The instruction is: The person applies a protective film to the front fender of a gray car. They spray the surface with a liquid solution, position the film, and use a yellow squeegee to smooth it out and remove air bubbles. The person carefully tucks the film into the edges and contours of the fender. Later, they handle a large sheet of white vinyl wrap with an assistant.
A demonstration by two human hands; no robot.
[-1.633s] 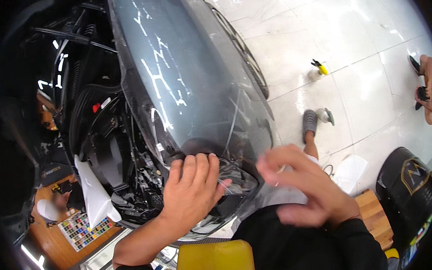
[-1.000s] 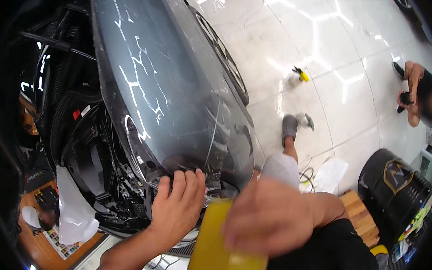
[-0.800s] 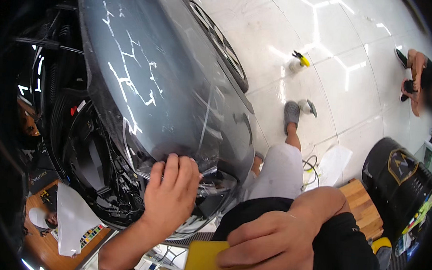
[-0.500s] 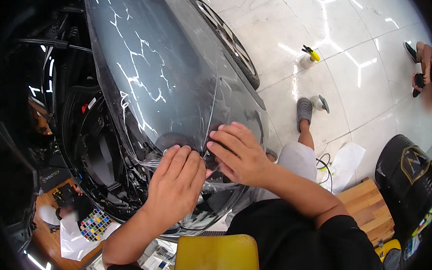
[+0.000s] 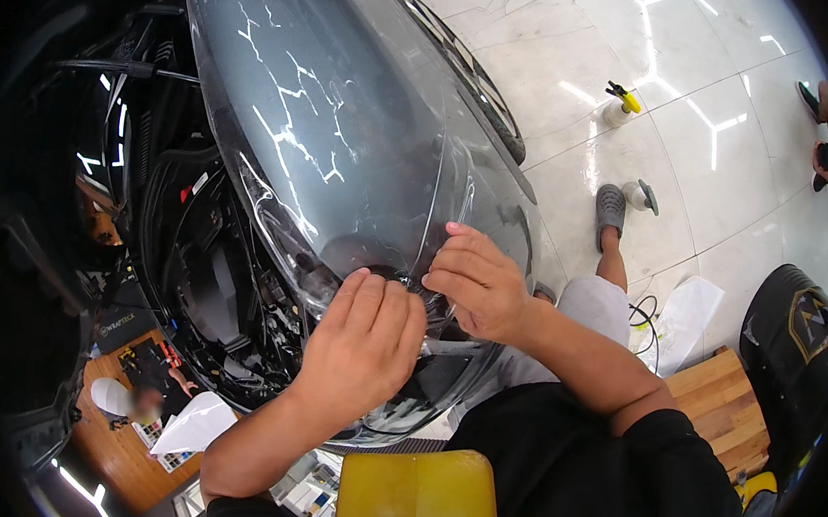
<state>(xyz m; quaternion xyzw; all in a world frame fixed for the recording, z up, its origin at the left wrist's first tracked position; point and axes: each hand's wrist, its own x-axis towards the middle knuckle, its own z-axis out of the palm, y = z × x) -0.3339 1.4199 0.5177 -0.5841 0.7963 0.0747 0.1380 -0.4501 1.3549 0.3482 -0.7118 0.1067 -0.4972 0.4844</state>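
Observation:
A grey car fender (image 5: 365, 132) with glossy clear film (image 5: 451, 190) over it fills the middle of the view, narrowing toward me. At its near tip my left hand (image 5: 368, 336) is closed, fingertips curled over the film's edge. Beside it my right hand (image 5: 479, 286) pinches the film with bent fingers, its thumb mostly hidden. The film rises in a long crease from the right hand up the fender and bunches around the fingertips. Below the hands is the dark, shiny headlight area (image 5: 435, 378), partly covered by them.
An open engine bay (image 5: 204, 274) lies left. Right, a spray bottle with yellow top (image 5: 620, 108) and another bottle (image 5: 640, 195) stand on the tiled floor (image 5: 693, 190). A person's clog (image 5: 610, 214) is close by. A wooden block (image 5: 718, 410) and black drum (image 5: 789, 329) sit lower right.
The whole view has shifted, so the scene sits further right. My right fingers, more spread before, are now curled tighter. At lower left, a person's white sheet now covers most of the coloured chart.

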